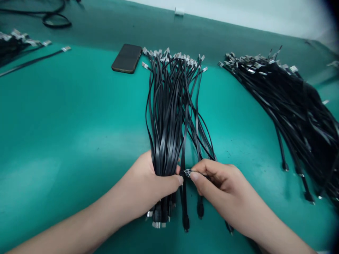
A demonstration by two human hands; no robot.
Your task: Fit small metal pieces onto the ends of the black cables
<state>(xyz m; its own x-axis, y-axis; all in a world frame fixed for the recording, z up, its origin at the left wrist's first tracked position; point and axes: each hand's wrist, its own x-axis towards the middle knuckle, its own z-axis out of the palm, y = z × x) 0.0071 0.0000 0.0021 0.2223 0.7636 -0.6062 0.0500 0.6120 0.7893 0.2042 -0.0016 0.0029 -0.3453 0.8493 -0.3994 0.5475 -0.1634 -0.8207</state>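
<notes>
A thick bundle of flat black USB cables (166,123) runs up the middle of the green work surface, its silver plugs fanned out at the far end. My left hand (156,183) is wrapped round the near part of the bundle, thumb across the front. Below that hand, the cables' near connectors (156,223) stick out. Just right of the bundle, my right hand (219,183) is closed in a pinch on a small dark piece with a shiny tip (187,173), close to the left thumb; its kind is unclear. Several loose cables (200,141) pass beside and under the right hand.
At the right lies a large pile of similar black cables (293,106). A dark phone (127,59) rests left of the bundle's far end. More cables (31,61) lie at the far left, with a looped black cord (57,25) behind them.
</notes>
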